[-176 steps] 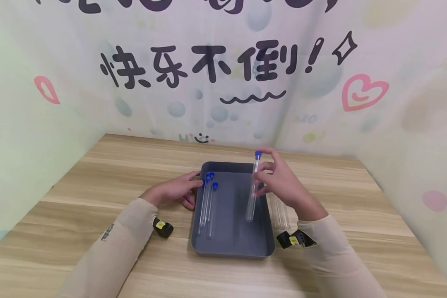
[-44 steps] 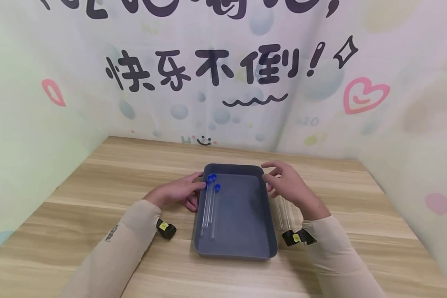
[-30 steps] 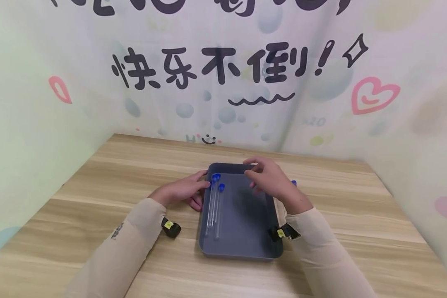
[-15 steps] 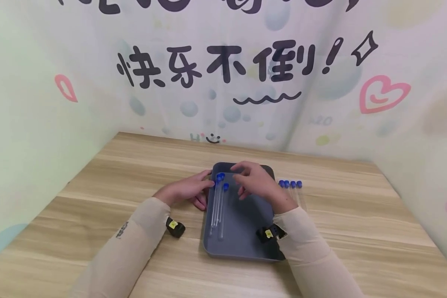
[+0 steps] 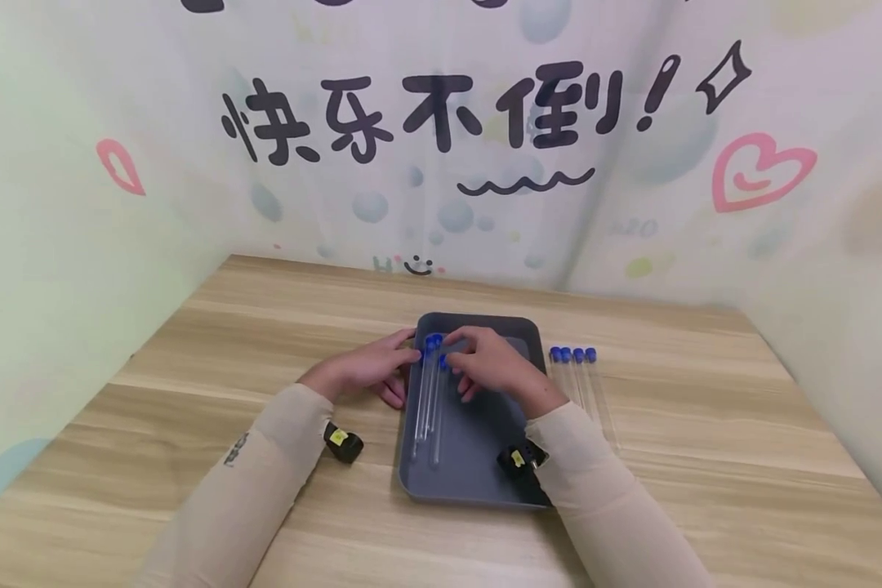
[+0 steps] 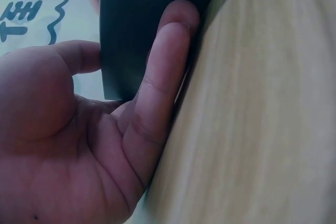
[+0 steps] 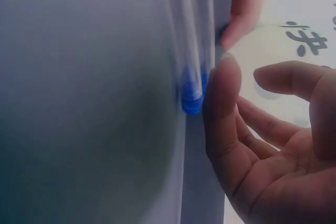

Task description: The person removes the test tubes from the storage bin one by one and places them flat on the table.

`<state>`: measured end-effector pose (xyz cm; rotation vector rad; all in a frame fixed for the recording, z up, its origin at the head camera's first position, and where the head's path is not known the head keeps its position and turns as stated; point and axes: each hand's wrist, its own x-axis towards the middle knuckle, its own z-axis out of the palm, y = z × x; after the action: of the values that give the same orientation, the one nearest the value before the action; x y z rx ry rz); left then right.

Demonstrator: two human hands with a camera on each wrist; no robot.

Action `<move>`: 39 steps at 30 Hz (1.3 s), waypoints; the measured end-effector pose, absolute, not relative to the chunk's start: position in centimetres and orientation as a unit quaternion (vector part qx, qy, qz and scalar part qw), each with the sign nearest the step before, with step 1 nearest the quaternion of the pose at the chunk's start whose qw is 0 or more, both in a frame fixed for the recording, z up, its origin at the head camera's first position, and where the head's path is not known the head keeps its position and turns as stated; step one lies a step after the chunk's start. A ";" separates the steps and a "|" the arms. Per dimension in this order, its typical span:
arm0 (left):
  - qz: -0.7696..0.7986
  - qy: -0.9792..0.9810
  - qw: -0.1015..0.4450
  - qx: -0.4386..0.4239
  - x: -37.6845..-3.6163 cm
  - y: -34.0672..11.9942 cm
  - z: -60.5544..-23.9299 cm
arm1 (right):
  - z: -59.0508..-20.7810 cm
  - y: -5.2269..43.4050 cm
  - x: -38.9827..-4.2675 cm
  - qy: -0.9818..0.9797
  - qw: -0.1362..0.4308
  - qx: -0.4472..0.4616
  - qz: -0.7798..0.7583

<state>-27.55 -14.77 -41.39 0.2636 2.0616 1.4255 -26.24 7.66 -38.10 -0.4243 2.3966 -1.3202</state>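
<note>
A dark grey tray [image 5: 478, 469] stands on the table, and my left hand [image 5: 363, 369] grips its left side. The thumb reaches the rim while the other fingers lie against the outer wall [image 6: 126, 35]. Several clear test tubes [image 5: 428, 400] with blue caps lie lengthwise along the tray's left side. My right hand [image 5: 494, 365] hovers over the tray, its loosely bent fingers close to those caps. In the right wrist view a gap separates thumb and fingers, right beside a blue cap [image 7: 192, 98], with nothing held.
Several more blue-capped test tubes [image 5: 581, 384] lie in a row on the wooden table [image 5: 706, 425], just right of the tray. Behind the table hangs a printed cloth [image 5: 441, 188] with black lettering.
Earlier my right hand held a test tube above the tray; it then released it among the tubes on the right. Since then it has moved left, over the tray. The left hand keeps its grip.
</note>
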 end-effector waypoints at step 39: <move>0.543 0.771 0.315 0.104 -27.6 -14.8 -41.4 | -39.4 7.5 -26.4 0.899 0.216 -0.184 -0.334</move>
<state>-27.64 -14.85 -41.43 0.2750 2.0320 1.4315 -26.42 7.53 -39.44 -0.5091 2.4906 -0.9266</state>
